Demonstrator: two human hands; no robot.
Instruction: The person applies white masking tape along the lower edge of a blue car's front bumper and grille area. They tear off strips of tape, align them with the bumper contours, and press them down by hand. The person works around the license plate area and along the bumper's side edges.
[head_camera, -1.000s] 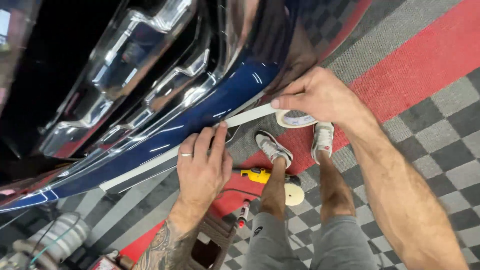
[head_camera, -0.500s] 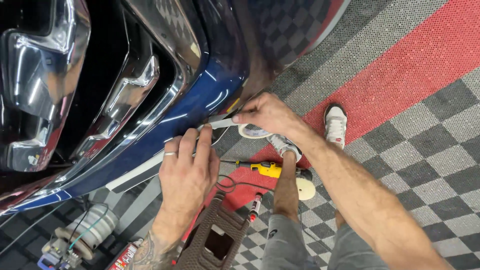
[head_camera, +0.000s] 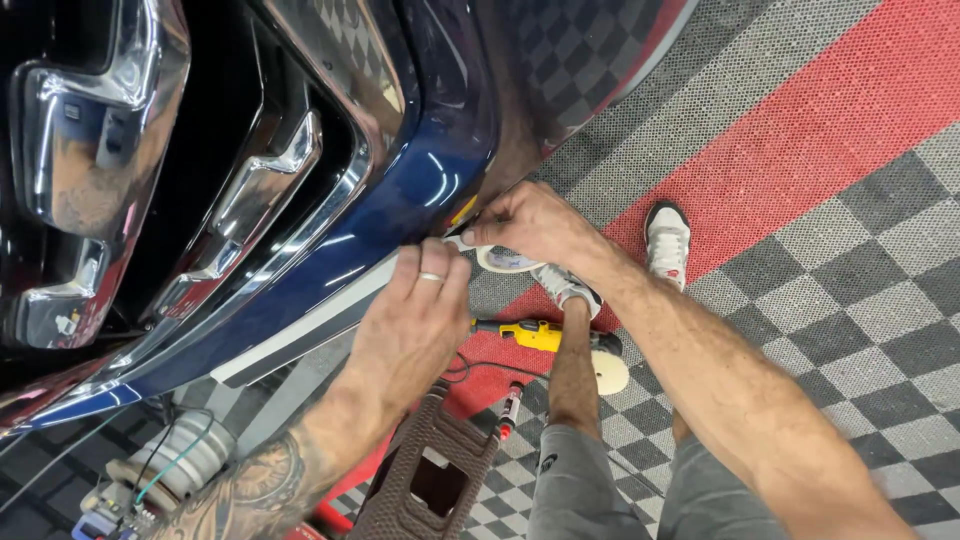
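A dark blue car bumper (head_camera: 400, 195) with chrome grille bars (head_camera: 260, 190) fills the upper left. A strip of pale masking tape (head_camera: 300, 325) runs along the bumper's lower edge. My left hand (head_camera: 415, 320), with a ring on one finger, lies flat with its fingertips pressing the tape's end against the bumper. My right hand (head_camera: 530, 225) is just to its right, pinching the tape where it leaves the roll of masking tape (head_camera: 510, 262), which hangs under its fingers. The two hands almost touch.
A yellow polisher with a round white pad (head_camera: 560, 345) lies on the red and grey chequered floor tiles (head_camera: 800, 200) between my legs. A brown perforated kneeling stool (head_camera: 425, 480) sits below my left arm. A grey canister with cables (head_camera: 170, 465) is at lower left.
The view has shifted left along the bumper. My right hand with the roll has come closer to my left hand, and my left hand has slid right along the tape.
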